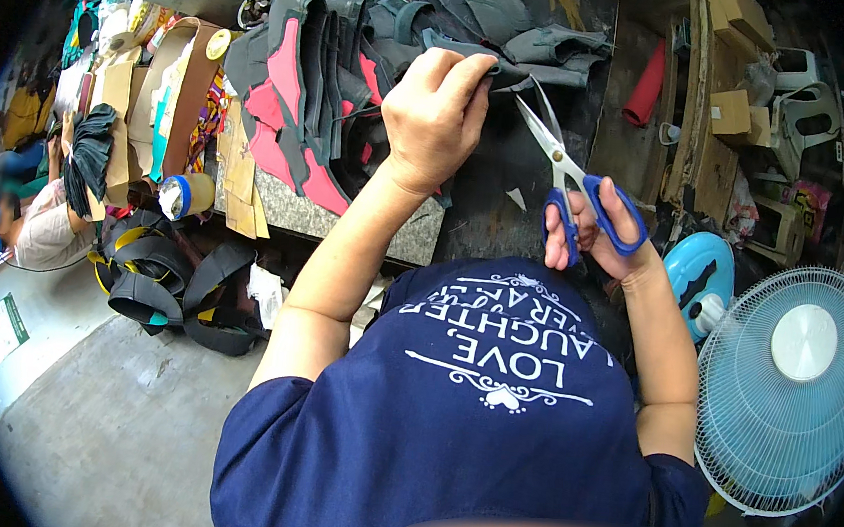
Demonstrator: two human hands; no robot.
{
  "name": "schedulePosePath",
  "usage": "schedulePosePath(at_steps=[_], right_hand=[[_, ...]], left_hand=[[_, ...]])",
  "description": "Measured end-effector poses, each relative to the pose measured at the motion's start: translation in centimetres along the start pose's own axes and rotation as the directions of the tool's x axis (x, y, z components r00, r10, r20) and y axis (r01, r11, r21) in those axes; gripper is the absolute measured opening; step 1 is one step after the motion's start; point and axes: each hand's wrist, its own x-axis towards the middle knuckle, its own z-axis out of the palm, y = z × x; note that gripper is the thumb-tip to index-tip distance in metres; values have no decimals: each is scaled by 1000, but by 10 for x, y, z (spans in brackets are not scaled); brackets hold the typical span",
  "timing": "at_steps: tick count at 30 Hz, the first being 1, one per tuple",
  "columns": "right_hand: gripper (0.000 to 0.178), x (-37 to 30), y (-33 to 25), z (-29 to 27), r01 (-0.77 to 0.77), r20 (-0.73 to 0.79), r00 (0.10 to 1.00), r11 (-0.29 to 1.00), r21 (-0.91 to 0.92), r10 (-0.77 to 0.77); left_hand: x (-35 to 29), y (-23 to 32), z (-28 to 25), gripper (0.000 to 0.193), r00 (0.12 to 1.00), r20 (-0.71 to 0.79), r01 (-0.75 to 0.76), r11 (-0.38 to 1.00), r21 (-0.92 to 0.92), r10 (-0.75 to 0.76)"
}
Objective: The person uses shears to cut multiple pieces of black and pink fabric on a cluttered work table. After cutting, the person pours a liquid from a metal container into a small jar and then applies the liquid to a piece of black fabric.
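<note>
Scissors (558, 157): head view; blades parted, tips toward 11 o'clock, pivot at 4 o'clock from the left grip.
Right hand (599, 247): grip closed around the scissors' blue handles, fingers and thumb through the loops; pivot just beyond, at 11 o'clock.
Left hand (435, 114): grip curled shut, apparently pinching a dark grey piece (534, 74); fingertips partly hidden.
Worktop (486, 224): pink-and-grey stack (284, 66) at 9 o'clock from the left hand.
Fan (780, 415): 4 o'clock from the right hand.
</note>
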Motion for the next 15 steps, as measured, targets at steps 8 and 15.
schedulePosePath(at_steps=[8, 15], right_hand=[[63, 14, 5, 10, -43, -301, 953, 996, -72, 20], [56, 21, -10, 19, 140, -354, 917, 979, -149, -185]], left_hand=[[-28, 24, -13, 32, 993, 114, -46, 998, 30, 43], [-48, 41, -17, 33, 970, 160, -181, 983, -35, 184]])
